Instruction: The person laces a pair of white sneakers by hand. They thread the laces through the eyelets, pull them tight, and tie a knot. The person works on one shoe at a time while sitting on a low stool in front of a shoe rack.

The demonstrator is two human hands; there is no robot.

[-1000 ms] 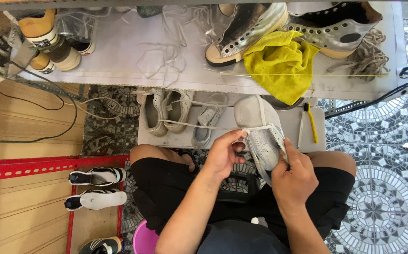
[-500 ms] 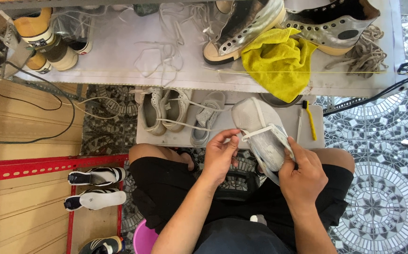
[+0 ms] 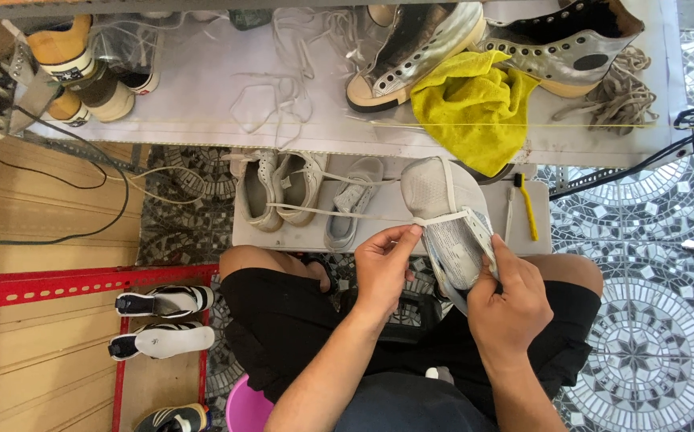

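Over the person's lap, a grey shoe [image 3: 451,224] is held up with its toe pointing away. It sits between the two hands, just near a low white shelf [image 3: 283,238]. The right hand [image 3: 509,300] is wrapped around the back part of the shoe, with the fingers closed on it. The left hand [image 3: 384,264] pinches a white lace [image 3: 339,213] between thumb and fingers, right beside the shoe. The lace runs tight from the shoe out to the left, across the low shelf.

On that shelf, to the left, lie a pair of grey shoes [image 3: 279,188] and one more light shoe [image 3: 352,204]. A yellow brush [image 3: 526,206] lies to the right of the held shoe. Farther away is a long white table [image 3: 203,88]. On it sit two shiny silver boots [image 3: 491,40], a yellow cloth [image 3: 475,108] and some loose laces [image 3: 275,96]. Near the left side, striped shoes [image 3: 163,320] rest on a red rack [image 3: 43,284].
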